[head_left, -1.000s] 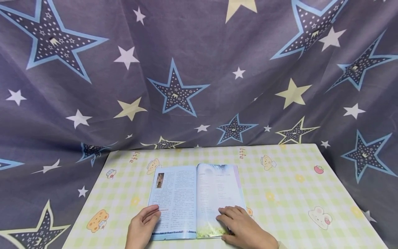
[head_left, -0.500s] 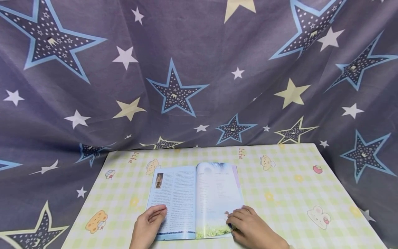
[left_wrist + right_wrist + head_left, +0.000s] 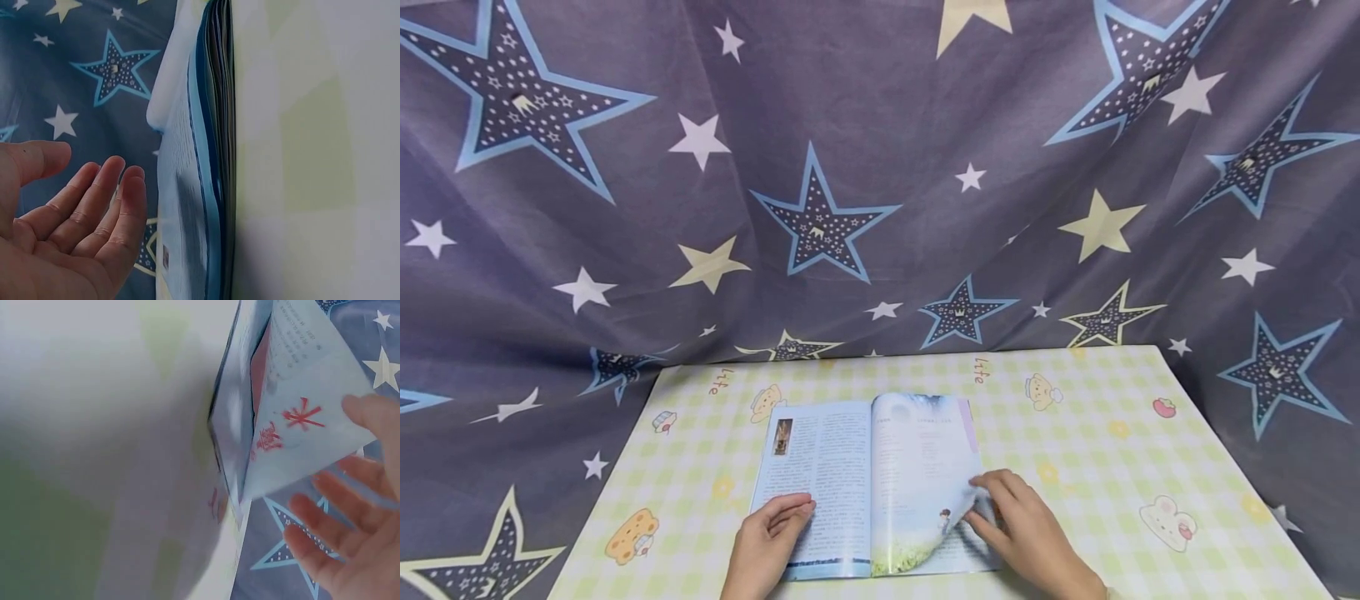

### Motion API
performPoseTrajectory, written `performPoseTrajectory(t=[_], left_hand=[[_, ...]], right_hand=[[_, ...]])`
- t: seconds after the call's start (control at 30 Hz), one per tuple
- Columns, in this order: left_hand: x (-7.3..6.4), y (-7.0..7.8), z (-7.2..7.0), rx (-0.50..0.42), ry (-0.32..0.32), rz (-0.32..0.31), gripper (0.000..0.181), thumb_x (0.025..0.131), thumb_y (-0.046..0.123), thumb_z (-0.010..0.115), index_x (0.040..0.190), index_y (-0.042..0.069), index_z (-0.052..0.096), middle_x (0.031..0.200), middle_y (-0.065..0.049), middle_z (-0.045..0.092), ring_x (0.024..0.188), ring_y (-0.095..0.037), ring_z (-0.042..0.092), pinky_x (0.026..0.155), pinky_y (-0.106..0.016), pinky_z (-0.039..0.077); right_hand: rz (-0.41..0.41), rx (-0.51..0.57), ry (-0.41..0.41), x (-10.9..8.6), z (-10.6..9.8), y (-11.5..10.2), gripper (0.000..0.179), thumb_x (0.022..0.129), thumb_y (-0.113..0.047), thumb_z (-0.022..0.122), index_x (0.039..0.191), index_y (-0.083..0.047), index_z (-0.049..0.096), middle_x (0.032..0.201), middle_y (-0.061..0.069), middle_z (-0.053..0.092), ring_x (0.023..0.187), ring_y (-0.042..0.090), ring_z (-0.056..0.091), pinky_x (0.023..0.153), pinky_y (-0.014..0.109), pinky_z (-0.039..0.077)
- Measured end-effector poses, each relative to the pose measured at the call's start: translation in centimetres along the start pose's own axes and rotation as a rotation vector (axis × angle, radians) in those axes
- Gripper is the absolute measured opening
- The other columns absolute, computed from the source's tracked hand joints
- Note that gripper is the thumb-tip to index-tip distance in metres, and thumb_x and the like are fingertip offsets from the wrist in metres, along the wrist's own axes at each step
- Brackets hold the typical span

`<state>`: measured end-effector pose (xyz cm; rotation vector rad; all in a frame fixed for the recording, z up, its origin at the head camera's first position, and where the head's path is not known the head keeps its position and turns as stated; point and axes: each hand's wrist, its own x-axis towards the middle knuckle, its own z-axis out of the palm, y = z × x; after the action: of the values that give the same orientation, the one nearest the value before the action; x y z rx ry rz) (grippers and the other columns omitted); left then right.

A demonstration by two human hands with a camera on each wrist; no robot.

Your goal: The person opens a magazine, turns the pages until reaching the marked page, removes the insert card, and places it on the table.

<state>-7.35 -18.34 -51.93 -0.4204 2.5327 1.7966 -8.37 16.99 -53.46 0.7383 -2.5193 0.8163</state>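
An open magazine (image 3: 842, 479) lies on the table in the head view, printed text on its left page. My right hand (image 3: 1022, 529) pinches the lower outer corner of the right-hand page (image 3: 917, 475), between thumb and fingers. That corner is lifted and curled, baring part of the sheet beneath. In the right wrist view the raised page (image 3: 306, 419) shows red characters on its underside, with the thumb against it. My left hand (image 3: 771, 533) is over the left page's lower outer edge, holding nothing. Its fingers are loosely bent in the left wrist view, beside the magazine's page edges (image 3: 219, 150).
A green-and-white checked cloth (image 3: 1097, 500) with cartoon prints covers the table. Behind and at the sides hangs a dark curtain (image 3: 865, 100) patterned with stars.
My right hand has gone from lying on the right page to its outer edge and lifted the lower corner. The left hand has shifted slightly rightward over the left page.
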Motion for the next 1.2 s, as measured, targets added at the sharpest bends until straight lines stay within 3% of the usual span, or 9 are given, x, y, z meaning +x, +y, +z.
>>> performPoseTrajectory(t=[0.1,0.27,0.43,0.67,0.83,1.0,1.1,1.2], left_hand=[[0.0,0.1,0.4,-0.027,-0.033,0.016,0.027,0.093,0.018,0.073,0.110,-0.002,0.073,0.102,-0.010,0.074,0.095,-0.020,0.071,0.078,-0.018,0.055],[0.0,0.7,1.3,-0.081,-0.107,0.035,0.035,0.094,0.023,0.073,0.115,-0.005,0.069,0.106,-0.015,0.073,0.099,-0.023,0.071,0.080,-0.021,0.057],[0.2,1.6,2.3,-0.163,-0.169,0.054,0.041,0.095,0.023,0.072,0.119,-0.009,0.066,0.107,-0.018,0.072,0.100,-0.026,0.071,0.081,-0.023,0.058],[0.2,2.8,3.4,-0.336,-0.349,0.056,0.053,0.096,0.023,0.071,0.126,-0.018,0.056,0.112,-0.028,0.068,0.104,-0.037,0.068,0.085,-0.030,0.057],[0.1,3.4,4.3,-0.278,-0.405,0.073,0.049,0.096,0.026,0.071,0.127,-0.011,0.061,0.110,-0.020,0.071,0.100,-0.028,0.070,0.080,-0.032,0.060],[0.0,3.4,4.8,-0.243,-0.436,0.091,0.042,0.096,0.021,0.071,0.126,-0.007,0.064,0.105,-0.017,0.073,0.095,-0.025,0.072,0.075,-0.032,0.061],[0.0,3.3,4.9,-0.240,-0.429,0.107,0.038,0.095,0.015,0.071,0.124,-0.009,0.064,0.101,-0.016,0.074,0.091,-0.024,0.073,0.073,-0.030,0.061],[-0.1,3.2,4.9,-0.230,-0.410,0.111,0.037,0.093,0.012,0.072,0.122,-0.009,0.065,0.098,-0.015,0.074,0.089,-0.022,0.073,0.072,-0.029,0.061]], right_hand=[[0.039,0.019,0.043,0.5,0.4,-0.4,0.054,0.081,-0.023,0.086,0.126,-0.008,0.061,0.105,-0.003,0.060,0.075,0.006,0.055,0.060,0.014,0.046],[0.066,0.068,0.032,1.4,1.2,-1.7,0.060,0.084,-0.025,0.084,0.134,-0.007,0.055,0.110,0.000,0.066,0.095,0.016,0.066,0.074,0.027,0.058],[0.013,0.116,-0.001,2.0,1.9,-3.1,0.058,0.089,-0.021,0.078,0.139,-0.005,0.052,0.126,0.004,0.065,0.108,0.018,0.065,0.083,0.034,0.059],[-0.092,0.168,-0.075,2.6,2.8,-4.4,0.053,0.095,-0.017,0.070,0.143,-0.006,0.049,0.140,0.004,0.056,0.126,0.023,0.056,0.097,0.042,0.052],[-0.105,0.221,-0.111,3.1,3.4,-5.3,0.053,0.097,-0.016,0.068,0.145,-0.006,0.047,0.142,0.004,0.055,0.119,0.017,0.059,0.097,0.036,0.053],[-0.085,0.275,-0.151,3.1,3.5,-5.8,0.050,0.099,-0.015,0.065,0.145,-0.007,0.047,0.143,0.004,0.054,0.096,0.006,0.058,0.083,0.022,0.053],[-0.086,0.288,-0.162,3.0,3.5,-5.8,0.050,0.100,-0.014,0.063,0.146,-0.006,0.045,0.141,0.006,0.054,0.087,0.001,0.056,0.075,0.017,0.052],[-0.096,0.276,-0.148,2.9,3.4,-5.6,0.051,0.099,-0.012,0.064,0.146,-0.006,0.045,0.140,0.005,0.055,0.091,0.003,0.058,0.078,0.018,0.053]])
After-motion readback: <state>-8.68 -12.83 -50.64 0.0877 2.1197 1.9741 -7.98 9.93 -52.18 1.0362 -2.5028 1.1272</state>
